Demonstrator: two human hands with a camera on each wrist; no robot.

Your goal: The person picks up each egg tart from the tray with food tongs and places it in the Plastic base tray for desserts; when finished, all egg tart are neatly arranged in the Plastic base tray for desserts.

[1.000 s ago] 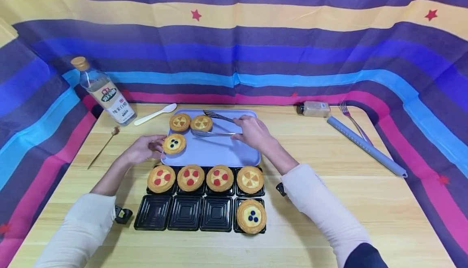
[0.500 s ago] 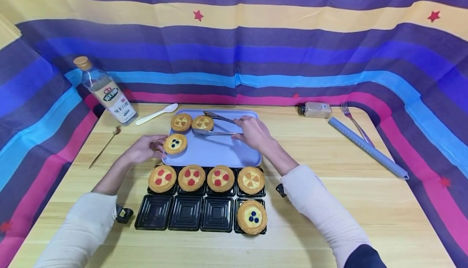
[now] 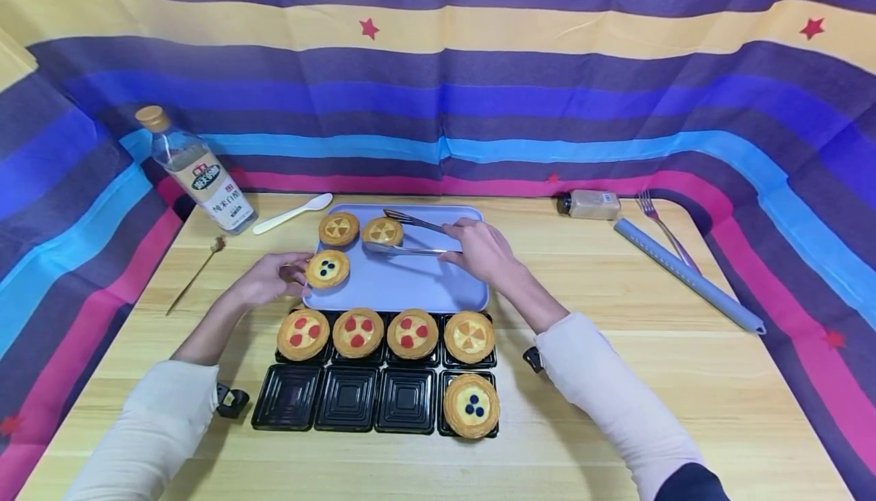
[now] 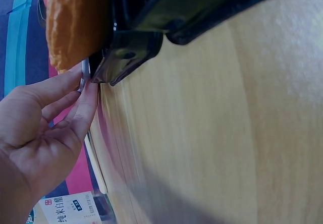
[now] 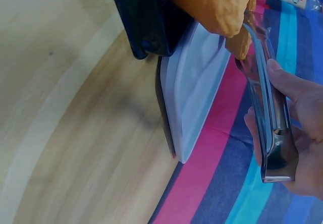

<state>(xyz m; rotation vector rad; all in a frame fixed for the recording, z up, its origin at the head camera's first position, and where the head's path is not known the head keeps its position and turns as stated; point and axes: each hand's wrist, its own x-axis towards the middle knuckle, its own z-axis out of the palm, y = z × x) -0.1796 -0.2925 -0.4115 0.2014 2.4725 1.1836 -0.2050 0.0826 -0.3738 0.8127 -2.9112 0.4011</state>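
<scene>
Around your work, a striped multicoloured cloth [image 3: 616, 98] hangs along the left, far and right sides of the pale wooden table [image 3: 718, 394]. At the far left stands a clear, labelled bottle with a tan cap [image 3: 208, 182], with a white plastic spoon [image 3: 293, 214] and a thin gold-coloured stirrer [image 3: 196, 277] lying near it. At the far right lie a small clear jar with a dark cap [image 3: 590, 204], a silver metal fork [image 3: 664, 227] and a long blue-grey bar [image 3: 687, 277]. Two rows of black square plastic containers [image 3: 347, 398] sit just on the near side of your pale lavender rectangular tray [image 3: 404, 284]; the far row bears three red-topped round tarts [image 3: 357, 333] and, at its right end, a triangle-patterned tart [image 3: 468, 337], while a blue-dotted tart [image 3: 471, 405] fills the near right container.

Your left hand [image 3: 270, 279] pinches the tray's left rim between thumb and fingers, beside another blue-dotted pastry [image 3: 327, 269] on the tray. Your right hand [image 3: 479, 250] is closed around silver metal tongs [image 3: 414, 251]. Their two arms stand apart, straddling the right one of two golden pastries [image 3: 338, 229] at the tray's far left; you cannot tell whether they touch it.
</scene>
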